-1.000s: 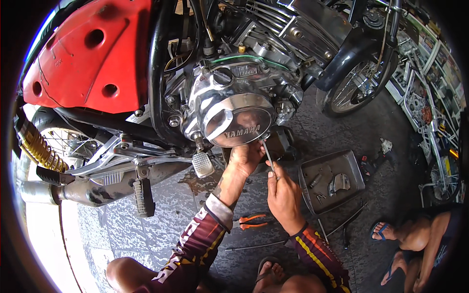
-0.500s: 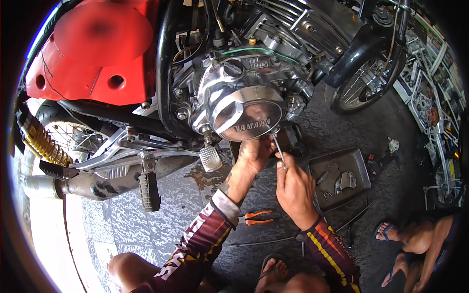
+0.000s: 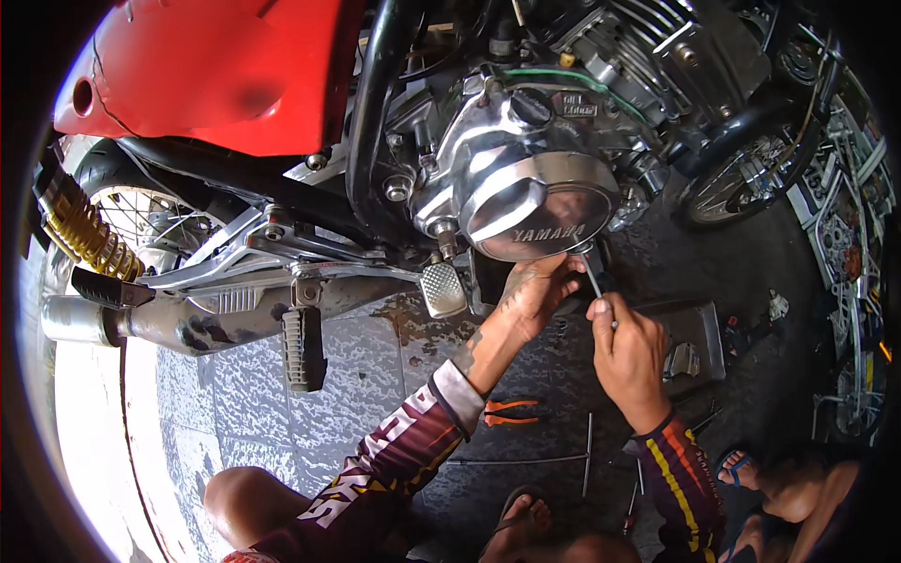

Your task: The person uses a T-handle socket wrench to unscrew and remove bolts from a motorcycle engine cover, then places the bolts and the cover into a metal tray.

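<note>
A round, polished engine cover [image 3: 540,211] sits on the side of a motorcycle. Under its lower edge, my left hand [image 3: 537,298] reaches up with bent fingers beside the head of a slim metal wrench [image 3: 589,272]. Whatever those fingertips pinch is hidden by the cover and the hand itself. My right hand [image 3: 631,361] is closed round the lower end of the wrench, thumb laid along it. The wrench slants up to the cover's underside. Left of my left hand hangs a ridged metal foot pedal [image 3: 441,289].
Orange-handled pliers [image 3: 511,413] and a long thin T-shaped rod [image 3: 516,461] lie on the floor. A metal tray [image 3: 711,342] with parts stands beyond my right hand. The exhaust [image 3: 188,324] and footpeg [image 3: 303,347] jut out left. Another person's legs [image 3: 784,488] are lower right.
The whole view has shifted, so motorcycle and hands appear farther right. Both hands stay beneath the cover, with the wrench still in my right hand. The right hand now hides part of the tray.
</note>
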A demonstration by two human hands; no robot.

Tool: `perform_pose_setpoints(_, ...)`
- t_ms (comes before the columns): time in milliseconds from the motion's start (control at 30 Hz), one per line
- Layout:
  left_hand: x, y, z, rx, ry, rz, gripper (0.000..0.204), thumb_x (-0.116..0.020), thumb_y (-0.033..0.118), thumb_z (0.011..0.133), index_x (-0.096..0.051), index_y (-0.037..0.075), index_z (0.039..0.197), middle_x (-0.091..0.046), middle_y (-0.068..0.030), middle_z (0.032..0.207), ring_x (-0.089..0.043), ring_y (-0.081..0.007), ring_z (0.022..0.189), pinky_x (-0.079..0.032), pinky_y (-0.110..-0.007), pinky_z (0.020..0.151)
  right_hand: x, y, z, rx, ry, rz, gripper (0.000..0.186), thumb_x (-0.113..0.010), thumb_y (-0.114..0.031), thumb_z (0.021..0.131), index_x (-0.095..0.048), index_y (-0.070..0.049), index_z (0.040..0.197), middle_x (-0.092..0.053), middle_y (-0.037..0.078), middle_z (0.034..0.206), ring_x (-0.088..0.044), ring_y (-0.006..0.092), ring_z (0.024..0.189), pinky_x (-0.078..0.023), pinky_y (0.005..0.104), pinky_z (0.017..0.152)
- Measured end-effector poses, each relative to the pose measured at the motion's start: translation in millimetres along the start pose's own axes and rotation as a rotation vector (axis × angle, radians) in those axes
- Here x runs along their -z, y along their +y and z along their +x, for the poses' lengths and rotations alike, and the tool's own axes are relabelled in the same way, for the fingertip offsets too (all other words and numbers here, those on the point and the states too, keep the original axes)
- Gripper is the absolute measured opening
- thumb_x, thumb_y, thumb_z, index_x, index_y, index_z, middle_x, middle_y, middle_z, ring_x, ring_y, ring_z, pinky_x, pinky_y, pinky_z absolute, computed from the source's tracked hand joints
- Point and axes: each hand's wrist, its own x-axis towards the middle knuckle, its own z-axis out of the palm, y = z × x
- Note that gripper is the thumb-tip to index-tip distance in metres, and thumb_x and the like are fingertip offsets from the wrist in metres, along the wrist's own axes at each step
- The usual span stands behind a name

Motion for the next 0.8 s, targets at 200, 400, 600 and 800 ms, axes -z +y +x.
perform_pose_setpoints(200,-7.6,2.5,-4.9,-0.012,-0.126,0.165,0.022,-0.047,0.019,0.093,-0.056,0.002,0.104,-0.060,-0.0069,0.097,-0.057,-0.0167,0.089,-0.045,-0.032,0.077,9.8,9.4,12.3,0.035,-0.141,-0.017,0.026,-0.047,-0.017,0.090,-0.055,-0.001,0.072,-0.055,0.019,0.056,-0.056,0.0388,0.052,-0.042,0.0458,0.050)
perform_pose_setpoints(400,-11.9,-16.9,-24.0,-0.036,-0.351,0.201,0.028,-0.046,0.031,0.095,-0.055,0.005,0.100,-0.055,-0.0023,0.088,-0.053,-0.0105,0.080,-0.046,-0.025,0.073,2.2,17.5,14.4,0.014,-0.183,0.140,0.031,-0.046,-0.017,0.090,-0.056,0.000,0.067,-0.054,0.020,0.054,-0.056,0.0386,0.053,-0.044,0.0455,0.051)
perform_pose_setpoints(600,-14.2,-13.0,-25.0,-0.080,-0.222,0.135,0.024,-0.047,0.031,0.094,-0.057,0.010,0.089,-0.052,0.0028,0.082,-0.047,-0.0059,0.077,-0.040,-0.023,0.070,-10.2,26.7,-12.0,-0.113,-0.182,0.473,0.016,-0.054,-0.017,0.090,-0.054,-0.001,0.091,-0.058,0.014,0.071,-0.059,0.0267,0.061,-0.043,0.0323,0.054)
perform_pose_setpoints(800,-11.4,-14.6,-18.5,-0.075,-0.217,0.029,0.020,-0.051,0.031,0.093,-0.057,0.013,0.087,-0.052,0.0053,0.085,-0.047,-0.0065,0.080,-0.040,-0.029,0.076,-81.7,109.7,-219.8,-0.629,-0.121,-0.026,0.027,-0.055,-0.030,0.089,-0.053,-0.004,0.094,-0.060,0.013,0.082,-0.060,0.0321,0.077,-0.046,0.0394,0.068)
